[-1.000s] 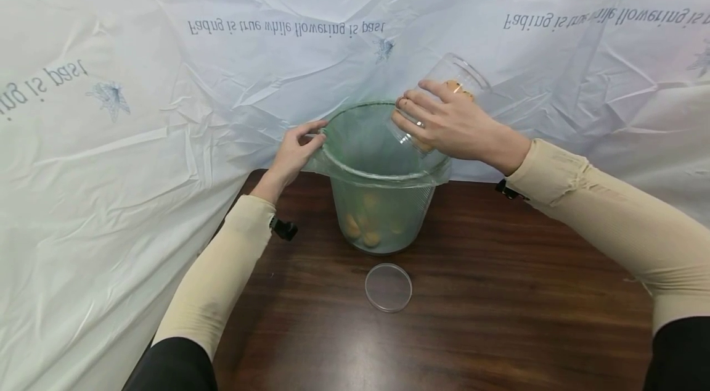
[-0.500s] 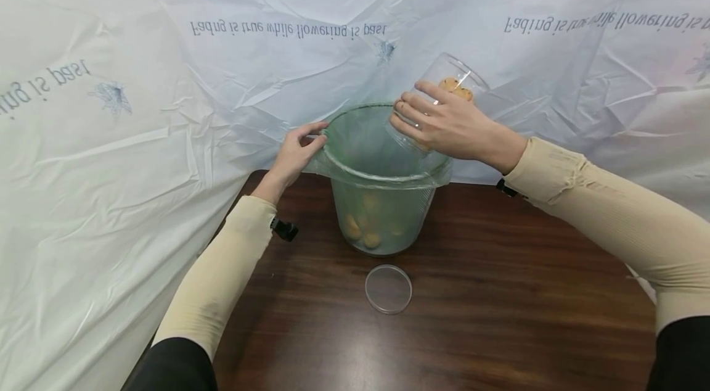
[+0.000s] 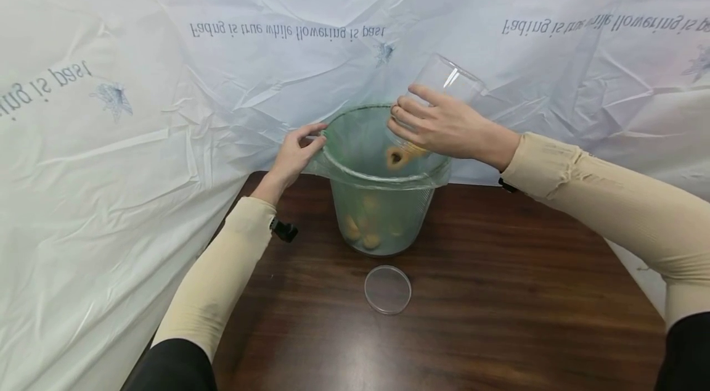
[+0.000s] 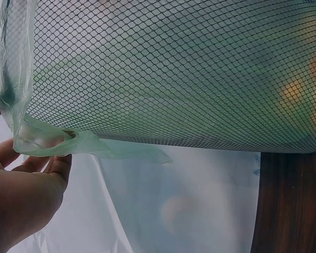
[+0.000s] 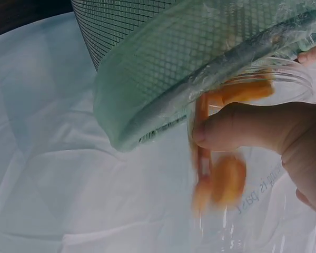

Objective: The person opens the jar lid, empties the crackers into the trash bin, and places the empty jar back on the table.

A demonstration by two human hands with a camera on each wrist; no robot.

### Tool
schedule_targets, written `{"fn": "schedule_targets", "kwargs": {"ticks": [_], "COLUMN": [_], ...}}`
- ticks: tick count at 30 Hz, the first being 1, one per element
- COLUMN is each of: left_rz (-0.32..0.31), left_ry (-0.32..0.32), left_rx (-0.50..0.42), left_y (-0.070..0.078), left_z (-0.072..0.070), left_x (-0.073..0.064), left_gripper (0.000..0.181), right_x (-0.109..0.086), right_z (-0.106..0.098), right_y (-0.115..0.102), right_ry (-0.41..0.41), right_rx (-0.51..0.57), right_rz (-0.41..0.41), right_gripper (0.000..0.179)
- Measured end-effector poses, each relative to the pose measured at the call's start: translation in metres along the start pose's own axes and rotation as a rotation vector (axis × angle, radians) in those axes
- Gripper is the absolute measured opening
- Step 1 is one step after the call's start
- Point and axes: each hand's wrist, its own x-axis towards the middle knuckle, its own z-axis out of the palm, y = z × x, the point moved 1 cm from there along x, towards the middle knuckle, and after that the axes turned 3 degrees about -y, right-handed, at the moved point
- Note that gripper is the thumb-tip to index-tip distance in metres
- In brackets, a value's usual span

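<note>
My right hand (image 3: pixel 444 126) grips a clear plastic jar (image 3: pixel 452 79), tilted with its mouth down over the bin. Round golden-orange pieces (image 3: pixel 396 158), one with a dark centre, are at the mouth; their kind is unclear. In the right wrist view, blurred orange pieces (image 5: pixel 229 179) show through the jar wall by my thumb. My left hand (image 3: pixel 294 153) pinches the green plastic bag (image 4: pixel 58 139) at the left rim of the mesh bin (image 4: pixel 147 79). More yellowish pieces (image 3: pixel 370 240) lie at the bin's bottom, seen through its wall.
A clear round lid (image 3: pixel 388 290) lies on the dark wooden table (image 3: pixel 499 292) in front of the bin. White printed sheeting (image 3: pixel 277 70) hangs behind the bin and along the left side.
The pieces in the jar have slid from its base end down to its mouth over the bin. My right hand has shifted slightly left. My left hand stays at the rim.
</note>
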Motion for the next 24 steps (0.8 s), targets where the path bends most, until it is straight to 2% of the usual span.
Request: {"fn": "schedule_targets", "kwargs": {"ticks": [6,14,24], "left_rz": [-0.003,-0.019,-0.001], "left_ry": [0.002,-0.016,0.003], "left_rx": [0.002,-0.017,0.001], "left_y": [0.0002,0.0069,0.0015], "left_z": [0.0,0.0004,0.0008], "left_x": [-0.0006,-0.002,-0.0009], "left_gripper": [0.044,0.044,0.044], "right_x": [-0.0019,-0.0025,-0.0035], "right_z": [-0.0019,-0.005,-0.0025], "right_y": [0.0037,0.0051,0.0036], "right_ry": [0.029,0.018,0.043], "right_rx": [0.036,0.051,0.072], "right_rz": [0.011,0.017,0.041], "right_gripper": [0.037,0.041,0.042]}}
